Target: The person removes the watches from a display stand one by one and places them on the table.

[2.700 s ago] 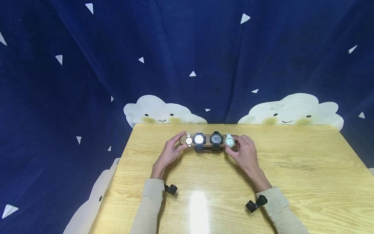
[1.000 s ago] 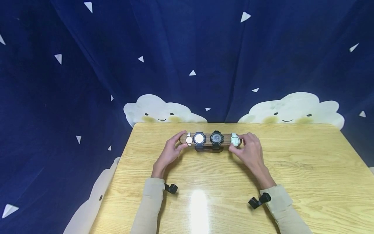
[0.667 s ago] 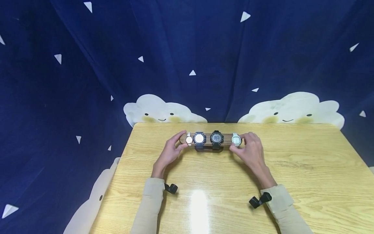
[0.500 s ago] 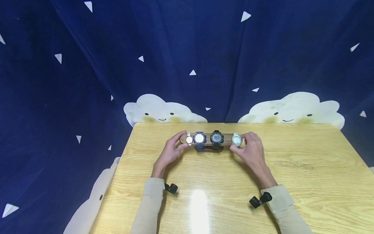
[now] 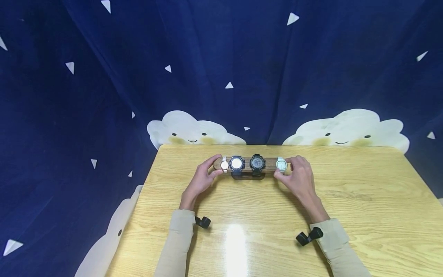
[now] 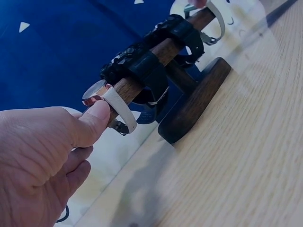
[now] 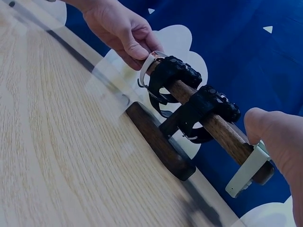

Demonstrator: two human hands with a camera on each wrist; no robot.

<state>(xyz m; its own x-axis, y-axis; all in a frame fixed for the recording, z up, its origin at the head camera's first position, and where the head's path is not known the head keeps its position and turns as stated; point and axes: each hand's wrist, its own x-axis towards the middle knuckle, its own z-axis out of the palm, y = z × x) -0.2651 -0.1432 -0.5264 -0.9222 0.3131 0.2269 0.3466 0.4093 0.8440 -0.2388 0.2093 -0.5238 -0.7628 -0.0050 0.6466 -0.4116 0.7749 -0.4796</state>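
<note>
A dark wooden watch stand bears a row of wristwatches across its bar. At its left end my left hand grips the bar, the thumb beside a small rose-gold watch with a white strap. Two chunky dark watches sit further along: one with a bright face, one a black digital watch. Near the bar's right end my right hand pinches a mint-green watch, thumb on the near side and a finger on the far side. Its strap loops around the bar.
The stand is on a light wooden table, close to its back edge. Behind hangs a dark blue curtain with white triangles and clouds. Black wrist mounts stick out from both sleeves.
My right hand has slid the mint-green watch rightward along the bar, away from the black digital watch to the right end. It barely moves in the last half second. My left hand stays put.
</note>
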